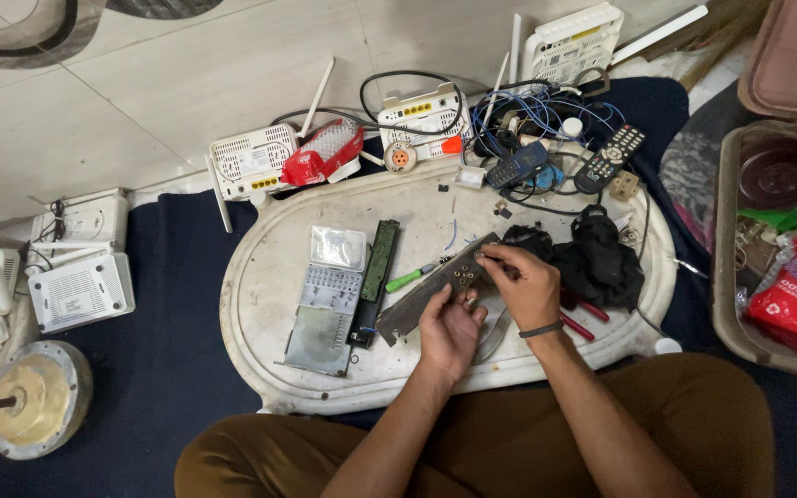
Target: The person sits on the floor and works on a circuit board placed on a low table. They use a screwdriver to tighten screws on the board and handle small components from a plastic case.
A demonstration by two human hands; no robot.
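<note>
Near the tabletop's front edge, centre:
Board: long grey circuit board [435, 288], tilted.
Left hand [449, 327]: grip closed on board's underside.
Right hand [528, 284]: fingertips [488, 262] pinching board's upper end.
Adjacent: green screwdriver [408, 278].

Left hand [449, 330] cupped, right hand [526, 288] pinching

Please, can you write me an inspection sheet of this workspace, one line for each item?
Surface: white oval tray, scuffed, on dark blue cloth.
Job's things: long grey metal panel held over the tray; opened keypad casing and black circuit strip beside it.
Clutter: green screwdriver, black cloth, red pliers handles, remote control, red pouch.
Grippers: left hand supports the panel from below; right hand pinches its upper end.
Cables: black and blue wires tangled behind the tray.
Surroundings: white routers on tiled floor, beige crate at right.
</note>
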